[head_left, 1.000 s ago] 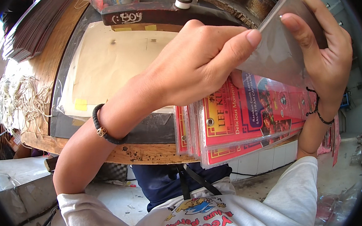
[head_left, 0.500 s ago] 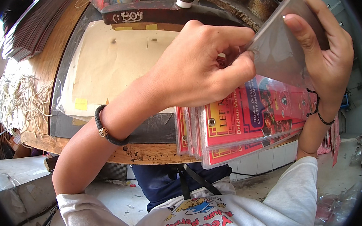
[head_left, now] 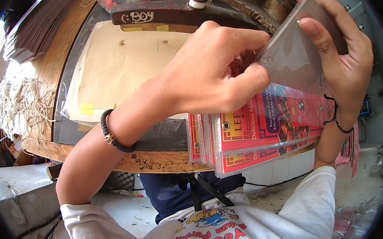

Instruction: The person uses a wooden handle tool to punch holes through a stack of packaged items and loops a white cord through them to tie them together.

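My right hand grips a thin stack of clear plastic sleeves, tilted up, with the thumb across the front and the fingers behind. At the stack's lower left corner, my left hand has its thumb and forefinger bent in a pinch. Its fingertips are partly hidden by the sleeves' edge. Beneath both hands lies a fanned pile of red printed cards in clear plastic, with metal eyelets in the corners. The pile overhangs the table's front edge.
A beige sheet is taped onto a black mat on the wooden table. Behind stands a dark metal press arm. White strings and a stack of dark sheets lie at the left. Plastic bags are on the floor.
The left thumb and fingers have slid slightly down and left along the sleeves' edge, showing more of the corner. The sleeves are tilted a little more leftward in the right hand.
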Demonstrator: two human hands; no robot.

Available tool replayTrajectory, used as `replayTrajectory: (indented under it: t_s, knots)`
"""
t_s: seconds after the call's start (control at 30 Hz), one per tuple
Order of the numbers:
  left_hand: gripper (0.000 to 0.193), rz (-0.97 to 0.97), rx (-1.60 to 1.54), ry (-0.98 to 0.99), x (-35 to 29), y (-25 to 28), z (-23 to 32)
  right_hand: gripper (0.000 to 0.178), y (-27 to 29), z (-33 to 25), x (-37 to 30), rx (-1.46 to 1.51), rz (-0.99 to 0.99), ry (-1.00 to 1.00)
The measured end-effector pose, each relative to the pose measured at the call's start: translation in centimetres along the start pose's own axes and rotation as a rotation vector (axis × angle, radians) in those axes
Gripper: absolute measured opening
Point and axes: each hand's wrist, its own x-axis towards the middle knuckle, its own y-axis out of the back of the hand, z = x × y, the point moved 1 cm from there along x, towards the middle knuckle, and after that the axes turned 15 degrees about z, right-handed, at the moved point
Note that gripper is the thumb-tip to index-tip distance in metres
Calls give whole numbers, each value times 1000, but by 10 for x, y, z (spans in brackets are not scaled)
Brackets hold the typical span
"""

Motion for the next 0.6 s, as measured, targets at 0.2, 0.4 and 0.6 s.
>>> replayTrajectory:
  t_s: [0.2,0.4,0.6]
  knots:
    - [31,12,39,-50,2,1,2,33,0,0,0,30,7,-12]
    - [31,13,-45,36,3,1,0,33,0,0,0,45,7,-24]
    - [35,-69,-432,223,6,6,-11,32,0,0,-1,0,7,-20]
